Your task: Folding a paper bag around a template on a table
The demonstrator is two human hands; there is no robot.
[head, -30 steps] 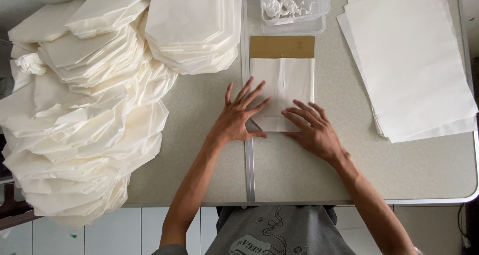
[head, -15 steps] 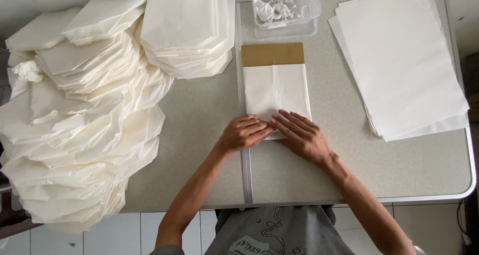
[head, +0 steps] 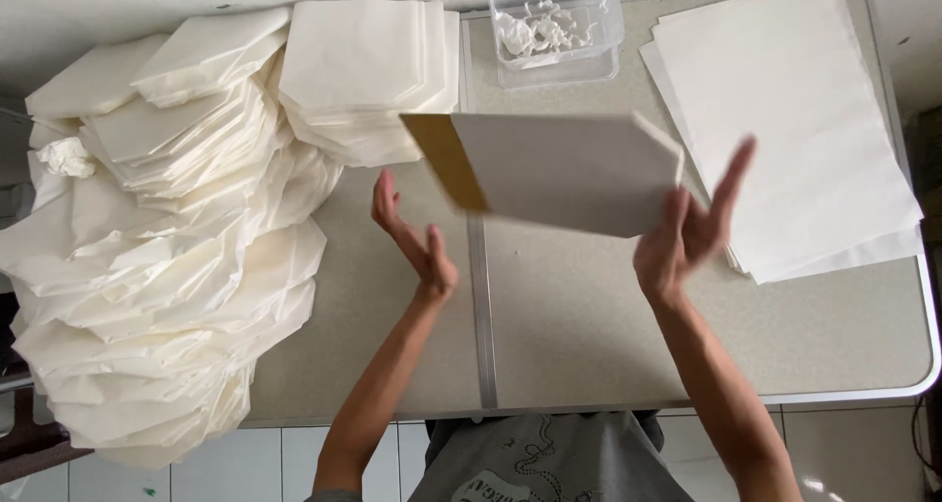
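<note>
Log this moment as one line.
right hand: holds folded white sheet with brown strip, lifted off table | left hand: open, apart

Two hands (head: 412, 237) – one clear plastic tub (head: 557, 26), one lifted folded sheet (head: 559, 168), one table (head: 589, 335).

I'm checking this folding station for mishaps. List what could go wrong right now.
1. The folded white sheet is lifted off the table, seemingly touched only by the right hand; the left hand is open and apart, so it may slip or unfold.
2. It hangs close to the clear plastic tub and could knock it.
</note>
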